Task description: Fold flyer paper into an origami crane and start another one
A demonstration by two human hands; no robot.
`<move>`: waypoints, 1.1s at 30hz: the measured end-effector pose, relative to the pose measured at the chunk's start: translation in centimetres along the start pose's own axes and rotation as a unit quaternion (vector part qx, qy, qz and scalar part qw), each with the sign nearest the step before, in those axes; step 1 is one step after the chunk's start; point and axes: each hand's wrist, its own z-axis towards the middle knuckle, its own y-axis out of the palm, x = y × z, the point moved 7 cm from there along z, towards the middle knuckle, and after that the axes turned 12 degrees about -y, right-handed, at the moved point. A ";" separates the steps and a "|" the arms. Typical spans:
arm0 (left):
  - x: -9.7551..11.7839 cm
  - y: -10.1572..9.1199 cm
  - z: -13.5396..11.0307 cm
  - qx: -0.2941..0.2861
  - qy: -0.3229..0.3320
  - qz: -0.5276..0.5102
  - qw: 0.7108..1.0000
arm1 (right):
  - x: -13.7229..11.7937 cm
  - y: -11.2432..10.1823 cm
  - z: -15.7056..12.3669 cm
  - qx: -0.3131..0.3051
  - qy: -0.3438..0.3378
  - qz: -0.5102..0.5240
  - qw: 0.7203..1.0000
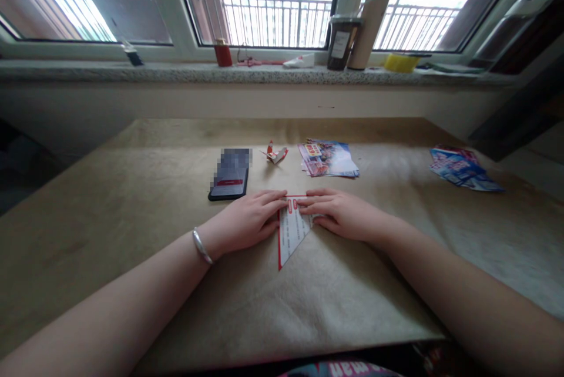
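Both hands lie flat with fingers stretched out, pinching nothing: the left hand [247, 221] and the right hand [341, 212] press down on one folded sheet of paper [291, 235], and their fingertips nearly meet over its top edge. The sheet is white with a red border and small print, folded to a triangle whose tip points back toward the person. It lies in the middle of the table [132, 201], on the brown paper covering, and shows between the two hands. One silver bangle [201, 246] sits on the left wrist.

Beyond the hands I count four more things on the table. One dark phone [229, 177] lies just past the left hand. One small folded paper figure [275, 154], red and white, stands beside it. One pile of coloured leaflets [328, 160] lies past the right hand, and a second pile [462, 168] lies well apart at the far right.

On the stone windowsill [132, 71] stand one red cup [222, 53], one dark jar [341, 42], one tall beige tube [374, 10] leaning against the frame, and one yellow roll [400, 63].
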 end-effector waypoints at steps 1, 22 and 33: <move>-0.2 0.2 0.0 -0.002 -0.009 0.003 1.000 | 0.1 0.0 0.0 -0.002 -0.001 0.000 1.000; -0.8 -1.3 -0.4 0.005 0.032 0.067 0.997 | 1.1 -1.2 -0.2 0.056 0.080 -0.132 0.986; -0.8 -1.1 -0.4 0.004 0.055 0.062 0.997 | 0.7 -1.3 -0.2 0.052 0.070 -0.117 0.989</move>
